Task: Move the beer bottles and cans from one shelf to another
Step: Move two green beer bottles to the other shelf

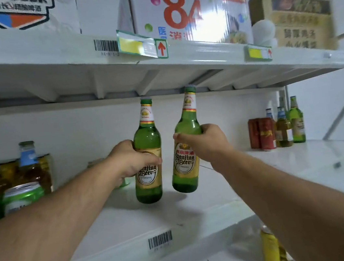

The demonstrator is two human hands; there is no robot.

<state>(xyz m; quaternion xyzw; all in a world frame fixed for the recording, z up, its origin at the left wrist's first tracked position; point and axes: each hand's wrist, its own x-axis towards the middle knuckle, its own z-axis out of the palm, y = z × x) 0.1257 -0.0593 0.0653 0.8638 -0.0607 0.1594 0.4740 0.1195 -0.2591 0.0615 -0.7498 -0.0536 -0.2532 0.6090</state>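
Two green Yanjing Beer bottles with gold labels are held over the white middle shelf [176,219]. My left hand [131,159] grips the left bottle [146,139] round its body, nearly upright. My right hand [202,141] grips the right bottle [184,127] near its shoulder; this bottle leans to the right and its base hangs just above the shelf. The right bottle's cap sits close under the upper shelf. Whether the left bottle's base touches the shelf I cannot tell.
Amber bottles with blue neck labels [29,166] and green cans [23,197] crowd the shelf's left end. Red cans [261,133] and more bottles [296,120] stand at the far right. Cardboard boxes [190,11] sit on the upper shelf [74,62]. A yellow can [269,247] stands below.
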